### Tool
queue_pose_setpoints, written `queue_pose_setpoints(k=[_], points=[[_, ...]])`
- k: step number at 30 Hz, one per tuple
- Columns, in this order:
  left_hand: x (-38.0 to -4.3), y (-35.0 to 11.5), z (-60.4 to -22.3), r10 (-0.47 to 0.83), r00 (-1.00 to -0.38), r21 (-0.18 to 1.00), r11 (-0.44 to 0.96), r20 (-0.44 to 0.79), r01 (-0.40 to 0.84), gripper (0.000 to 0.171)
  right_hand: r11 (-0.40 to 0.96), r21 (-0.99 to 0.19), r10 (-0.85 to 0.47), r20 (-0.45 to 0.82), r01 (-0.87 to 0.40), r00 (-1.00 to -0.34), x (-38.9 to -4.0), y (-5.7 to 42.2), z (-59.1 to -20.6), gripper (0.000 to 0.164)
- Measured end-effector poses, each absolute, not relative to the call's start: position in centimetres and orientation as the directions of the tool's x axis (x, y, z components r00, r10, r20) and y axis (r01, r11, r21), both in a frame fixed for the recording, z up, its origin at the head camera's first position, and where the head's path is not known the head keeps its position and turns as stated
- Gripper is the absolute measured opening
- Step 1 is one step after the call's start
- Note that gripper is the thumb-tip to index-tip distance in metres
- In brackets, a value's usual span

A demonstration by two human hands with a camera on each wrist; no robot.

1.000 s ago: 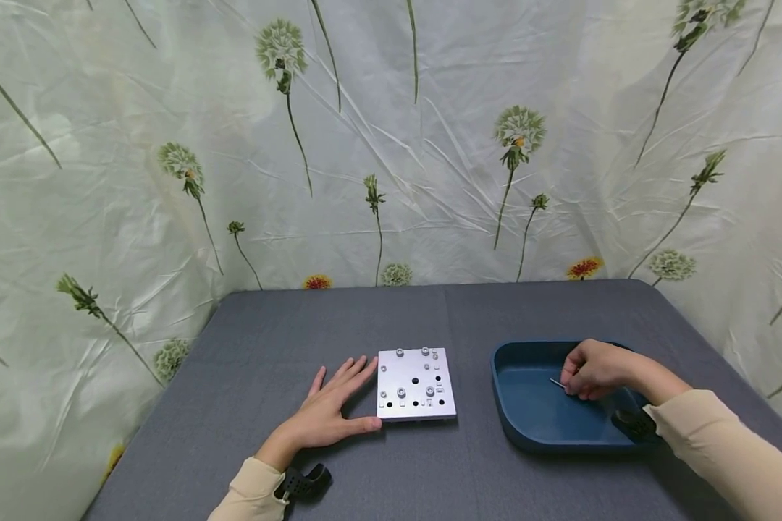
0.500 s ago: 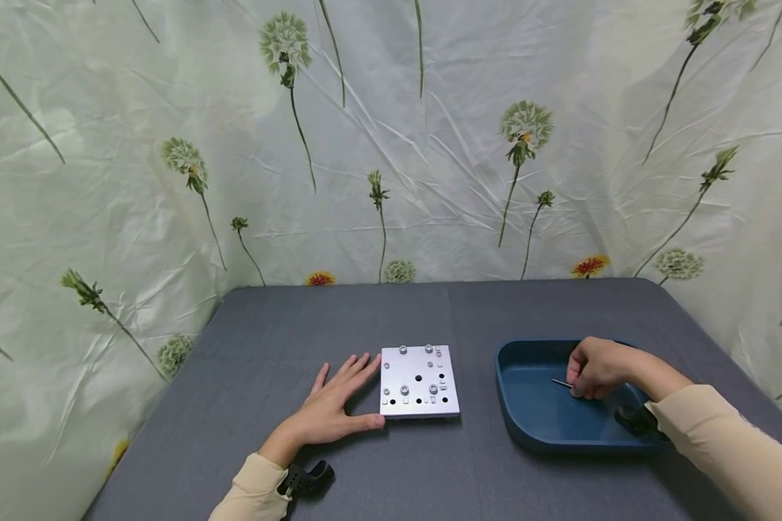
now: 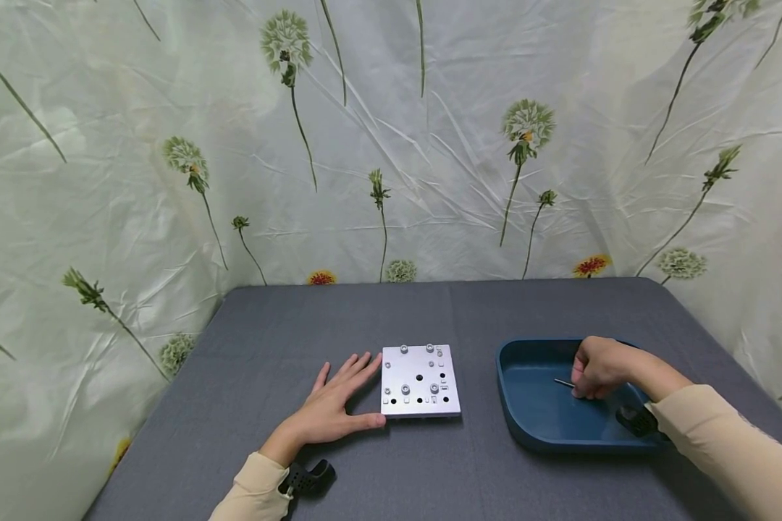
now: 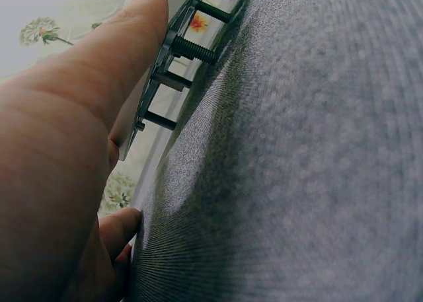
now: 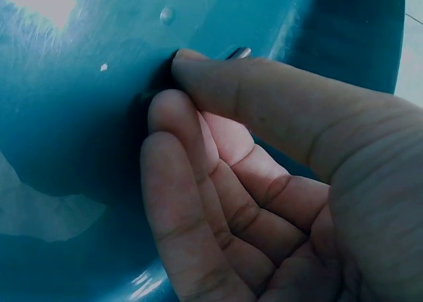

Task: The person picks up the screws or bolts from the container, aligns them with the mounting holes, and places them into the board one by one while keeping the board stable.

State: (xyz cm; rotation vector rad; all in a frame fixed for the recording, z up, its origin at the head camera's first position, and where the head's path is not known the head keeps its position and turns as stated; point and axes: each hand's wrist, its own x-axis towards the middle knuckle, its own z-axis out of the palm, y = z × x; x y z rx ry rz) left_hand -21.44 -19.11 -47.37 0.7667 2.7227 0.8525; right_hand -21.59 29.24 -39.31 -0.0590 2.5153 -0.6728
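My left hand [image 3: 329, 407] lies spread beside a square silver metal plate [image 3: 404, 367], its thumb and index fingertip at the left edge. Socket-head screws [image 3: 405, 389], small fittings and dark holes dot the plate's top. In the left wrist view, threaded screw shanks [image 4: 193, 49] stick out from its underside toward the cloth, with the thumb [image 4: 125, 44] along the edge. Over at the right, my right hand [image 3: 601, 367] reaches into a blue tray [image 3: 547, 440] and pinches a thin metal pin [image 3: 563, 383]. One rounded pin end shows past the thumb in the right wrist view; the fingers hide the rest.
A dark grey cloth [image 3: 300, 318] covers the table. Behind it hangs a pale curtain [image 3: 443, 181] printed with flowers. Black wrist cameras [image 3: 309, 479] sit under both cuffs. The tray's raised walls surround the right hand.
The pin shows slightly less beyond the right fingers, which have curled in closer around it. The left hand stays at the plate; the head view has shifted slightly.
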Motion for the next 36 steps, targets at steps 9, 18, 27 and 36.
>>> queue_pose_setpoints(k=[9, 18, 27, 36], points=[[-21.32, -19.16, -47.30, 0.527, -0.850, 0.584, 0.693, -0.012, 0.421, 0.101, 0.886, -0.453, -0.157, -0.491, 0.097, -0.857, -21.60, 29.00, -39.26, 0.019], [-21.35, -19.18, -47.39, 0.530, -0.848, 0.588, 0.689, -0.009, 0.424, 0.101, 0.872, -0.480, -0.182, -0.502, 0.098, -0.845, -21.59, 29.34, -39.29, 0.016], [-21.33, -19.06, -47.36, 0.532, -0.847, 0.583, 0.691, -0.009, 0.428, 0.099, 0.842, -0.530, -0.207, -0.492, 0.103, -0.846, -21.43, 29.61, -39.15, 0.015], [-21.30, -19.13, -47.32, 0.536, -0.844, 0.582, 0.687, 0.000, 0.436, 0.099, 0.804, -0.583, -0.223, -0.476, 0.115, -0.851, -21.44, 29.81, -39.32, 0.014]])
